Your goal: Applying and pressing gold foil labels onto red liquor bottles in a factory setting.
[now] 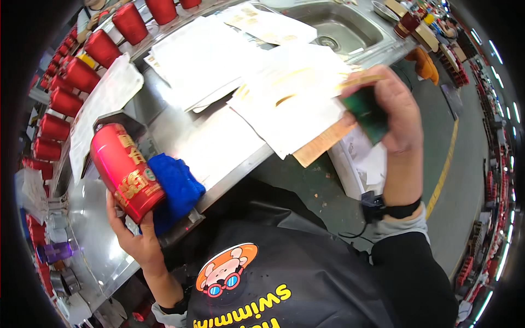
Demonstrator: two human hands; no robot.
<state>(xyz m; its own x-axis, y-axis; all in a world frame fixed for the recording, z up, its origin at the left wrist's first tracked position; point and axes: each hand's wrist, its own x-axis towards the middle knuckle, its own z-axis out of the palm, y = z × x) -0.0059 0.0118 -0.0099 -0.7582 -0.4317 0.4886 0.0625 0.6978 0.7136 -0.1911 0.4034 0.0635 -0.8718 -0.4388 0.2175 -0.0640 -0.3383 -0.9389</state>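
Red and shiny, a canister [126,170] is clamped in the left grip [138,243], blue cloth [176,185] just beside it. The right grip [398,113] clasps a blurred green piece [365,112].

A tilted red canister [127,172] and blurred green piece [367,113] are held apart.

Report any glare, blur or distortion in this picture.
Head view: glare bleaches the paper sheets; head view: the right hand and the dark green object in it are blurred; head view: fisheye distortion bows the row of lights.
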